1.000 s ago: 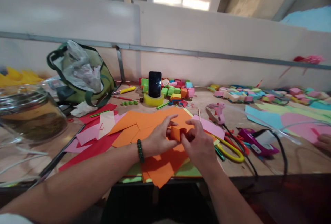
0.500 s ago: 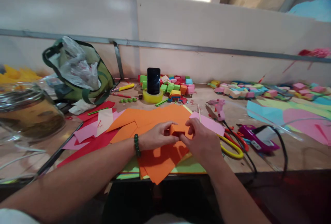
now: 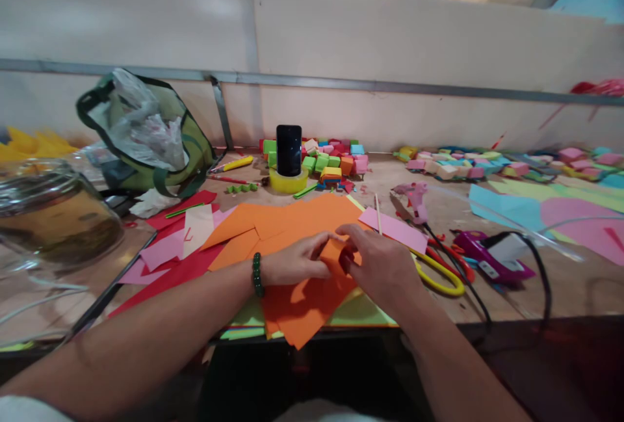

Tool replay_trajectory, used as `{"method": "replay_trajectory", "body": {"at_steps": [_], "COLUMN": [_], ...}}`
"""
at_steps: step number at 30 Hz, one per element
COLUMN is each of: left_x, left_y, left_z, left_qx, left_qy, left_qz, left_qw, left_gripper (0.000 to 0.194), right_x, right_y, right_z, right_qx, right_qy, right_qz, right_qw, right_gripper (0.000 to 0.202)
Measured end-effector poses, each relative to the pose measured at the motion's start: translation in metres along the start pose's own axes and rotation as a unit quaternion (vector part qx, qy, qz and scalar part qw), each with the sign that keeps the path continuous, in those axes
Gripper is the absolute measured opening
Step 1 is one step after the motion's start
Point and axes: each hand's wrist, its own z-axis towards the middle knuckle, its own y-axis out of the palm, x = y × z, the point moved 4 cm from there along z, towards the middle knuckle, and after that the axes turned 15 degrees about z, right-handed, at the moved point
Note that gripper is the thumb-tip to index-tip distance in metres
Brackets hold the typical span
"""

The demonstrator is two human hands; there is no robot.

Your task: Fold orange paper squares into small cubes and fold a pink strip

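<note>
Between my two hands is a small folded orange paper box [image 3: 334,254], tilted, with a dark hollow side toward my right hand. My left hand [image 3: 297,259], a green bead bracelet [image 3: 258,274] at its wrist, pinches the box from the left. The fingers of my right hand [image 3: 377,263] close on its right side and top edge; the fingertips partly hide it. Below both hands lie orange paper sheets [image 3: 297,214], overlapping, with green sheets [image 3: 361,313] under them at the table's front edge.
A phone [image 3: 288,150] stands in a yellow tape roll [image 3: 289,180] before a pile of coloured paper boxes [image 3: 322,163]. To the right are yellow-handled scissors [image 3: 446,284], a pink glue gun [image 3: 417,199] and a purple device [image 3: 494,266] with cables. At left stand a glass jar [image 3: 58,214] and green bag [image 3: 195,149].
The orange paper box has been turned between my fingers, so that a hollow side now shows. My right hand has shifted its fingers on it; my left hand stays nearly in place.
</note>
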Motion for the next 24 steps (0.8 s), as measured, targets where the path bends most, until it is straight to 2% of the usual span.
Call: {"method": "replay_trajectory", "body": {"at_steps": [3, 6, 8, 9, 17, 21, 24], "left_x": [-0.001, 0.003, 0.005, 0.005, -0.004, -0.006, -0.005], "left_y": [0.001, -0.004, -0.006, -0.006, -0.005, -0.006, -0.004], "left_z": [-0.001, -0.002, -0.004, -0.003, 0.0, 0.0, 0.0], "left_qx": [0.004, 0.099, 0.16, 0.173, 0.17, 0.169, 0.167], "left_qy": [-0.008, 0.046, 0.077, 0.079, 0.04, 0.038, 0.048], "left_qz": [0.045, 0.176, 0.256, 0.281, 0.352, 0.371, 0.372], "left_qw": [0.999, 0.978, 0.95, 0.941, 0.92, 0.912, 0.912], "left_gripper": [0.053, 0.065, 0.065, 0.062, 0.037, 0.033, 0.032], "right_x": [0.0, 0.001, 0.003, 0.004, 0.009, 0.01, 0.008], "right_y": [0.0, 0.003, 0.006, 0.007, 0.015, 0.012, 0.011], "right_z": [0.002, 0.005, 0.006, 0.006, 0.01, 0.01, 0.009], "right_qx": [-0.01, 0.0, -0.004, -0.009, -0.057, -0.053, -0.049], "right_qy": [0.009, 0.054, 0.091, 0.108, 0.144, 0.154, 0.15], "right_qz": [-0.014, -0.027, -0.029, -0.029, 0.009, 0.055, 0.048], "right_qw": [1.0, 0.998, 0.995, 0.994, 0.988, 0.985, 0.986], "right_gripper": [0.022, 0.022, 0.022, 0.02, 0.016, 0.017, 0.016]}}
